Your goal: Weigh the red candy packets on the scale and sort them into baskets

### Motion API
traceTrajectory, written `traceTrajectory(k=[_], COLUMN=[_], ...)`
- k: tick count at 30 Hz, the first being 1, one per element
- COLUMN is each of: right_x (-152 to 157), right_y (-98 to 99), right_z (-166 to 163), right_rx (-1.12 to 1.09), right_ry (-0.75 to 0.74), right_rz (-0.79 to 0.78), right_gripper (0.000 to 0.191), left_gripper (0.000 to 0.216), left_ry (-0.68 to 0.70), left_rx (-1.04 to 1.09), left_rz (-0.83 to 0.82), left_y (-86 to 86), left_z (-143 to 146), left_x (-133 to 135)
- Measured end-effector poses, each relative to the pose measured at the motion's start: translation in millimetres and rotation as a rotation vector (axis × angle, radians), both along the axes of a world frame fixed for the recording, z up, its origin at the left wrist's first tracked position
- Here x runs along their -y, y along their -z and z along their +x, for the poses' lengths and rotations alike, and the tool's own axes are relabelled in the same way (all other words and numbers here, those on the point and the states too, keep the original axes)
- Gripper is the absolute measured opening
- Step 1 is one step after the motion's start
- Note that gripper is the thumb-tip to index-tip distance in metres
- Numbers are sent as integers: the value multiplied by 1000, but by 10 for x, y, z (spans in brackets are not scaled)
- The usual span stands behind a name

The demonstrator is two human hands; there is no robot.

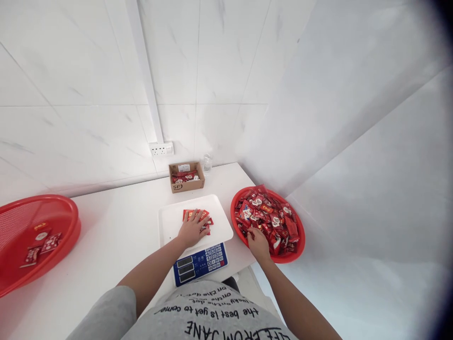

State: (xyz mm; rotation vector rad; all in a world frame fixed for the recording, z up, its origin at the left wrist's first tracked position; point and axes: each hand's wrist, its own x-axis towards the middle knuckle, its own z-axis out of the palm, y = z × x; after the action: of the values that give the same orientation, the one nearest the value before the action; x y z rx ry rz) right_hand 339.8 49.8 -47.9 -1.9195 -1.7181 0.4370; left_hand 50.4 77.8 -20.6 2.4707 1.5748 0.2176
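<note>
My left hand [191,229] lies flat with fingers spread on a few red snack packets [206,216] that sit on the white tray [170,222] of a blue-faced weighing scale [200,262]. My right hand [257,242] reaches into the near edge of a red round basket [238,225] heaped with several red packets [269,215]; its fingers are curled among them, and what they grip is hidden.
A small cardboard box [187,176] holding red packets stands by the wall, with a small clear glass [207,163] beside it. A large red basket [67,222] with a few packets sits at the left. A wall socket [161,149] is above the table.
</note>
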Motion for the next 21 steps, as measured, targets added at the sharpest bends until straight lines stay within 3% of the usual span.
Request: traceTrajectory(k=[3, 5, 7, 11, 13, 17, 21], right_x=[-2, -2, -3, -6, -7, -8, -10], right_y=[4, 14, 28, 55, 63, 68, 70], right_z=[1, 2, 4, 12, 16, 18, 15], right_rx=[5, 1, -10, -24, -18, -13, -32], right_ry=[0, 3, 1, -4, -5, 2, 18], right_rz=[-11, -5, 8, 24, 24, 21, 20], right_gripper=[29, 29, 29, 28, 28, 29, 30], left_gripper=[52, 54, 57, 66, 67, 64, 56], left_ry=[228, 298, 205, -320, -470, -465, -229], left_rx=[-17, -24, -29, -53, -52, -51, -45], left_rz=[-24, -31, -15, -52, -111, -101, -41], left_y=[-86, -129, -138, -84, -55, -16, -22], left_z=[-207, -280, -250, 53, 208, 301, 109], left_x=[-74, -89, -63, 33, 51, 34, -20])
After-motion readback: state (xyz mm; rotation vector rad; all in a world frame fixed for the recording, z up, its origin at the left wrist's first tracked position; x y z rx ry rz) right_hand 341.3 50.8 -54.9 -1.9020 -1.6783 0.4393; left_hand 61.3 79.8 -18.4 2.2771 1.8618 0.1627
